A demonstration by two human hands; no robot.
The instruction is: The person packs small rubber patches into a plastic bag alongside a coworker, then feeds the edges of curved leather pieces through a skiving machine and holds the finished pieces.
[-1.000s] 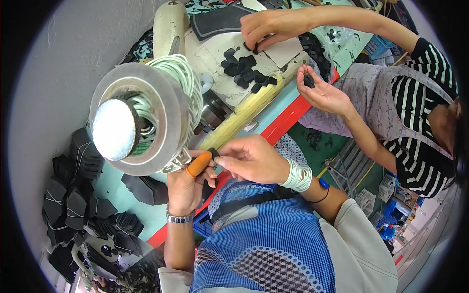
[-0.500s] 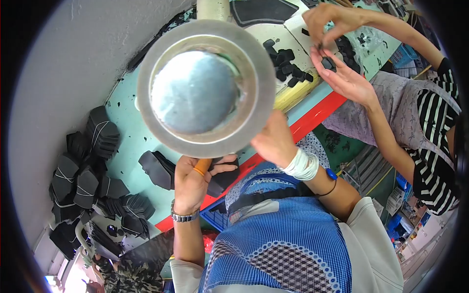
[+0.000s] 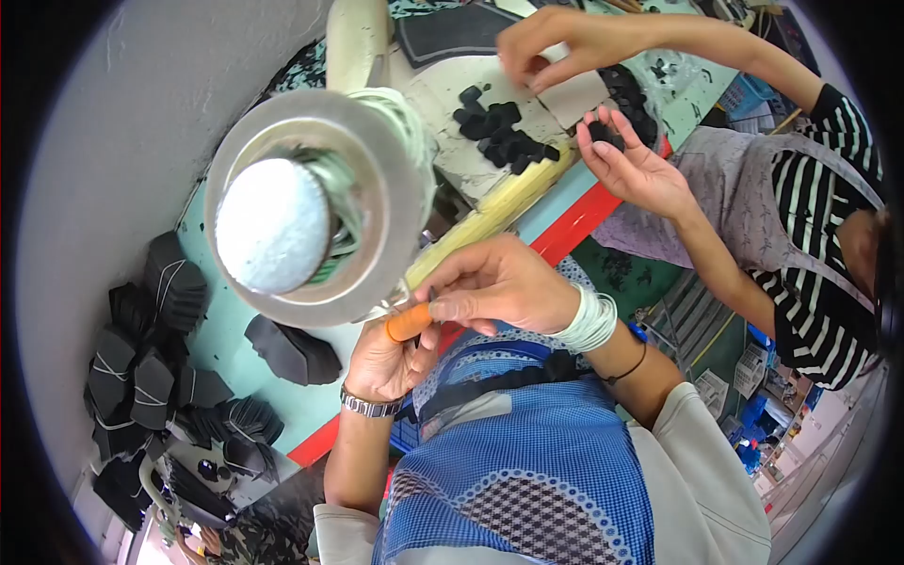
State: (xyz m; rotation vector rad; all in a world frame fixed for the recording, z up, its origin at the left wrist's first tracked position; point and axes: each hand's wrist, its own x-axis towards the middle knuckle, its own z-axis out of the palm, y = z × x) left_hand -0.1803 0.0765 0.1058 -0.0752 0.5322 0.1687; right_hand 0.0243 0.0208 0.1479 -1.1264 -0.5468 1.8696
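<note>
My left hand (image 3: 384, 363) is palm up with its fingers curled, near the table's red front edge. An orange finger cot (image 3: 408, 323) covers one of its digits. My right hand (image 3: 508, 290), with white bands at the wrist, meets it at the cot's tip, thumb and fingers pinched together. A small dark bit shows between the fingertips, too small to name. What lies inside the left hand is hidden. Beside that hand is a stack of black foam-like sheets (image 3: 294, 352). A round metal fixture with a shiny dome (image 3: 273, 226) hangs over the table, just above my hands.
Banded stacks of black pieces (image 3: 173, 294) lie along the wall at the left. Small black blocks (image 3: 504, 130) sit on a pale board beside a yellow roll-like edge (image 3: 499, 209). At the right, a co-worker's hands (image 3: 640, 174) handle small black pieces.
My right hand has moved down and left to my left hand, whose fingers have curled. The view has shifted, with the fixture farther left. The co-worker's hands have moved apart.
</note>
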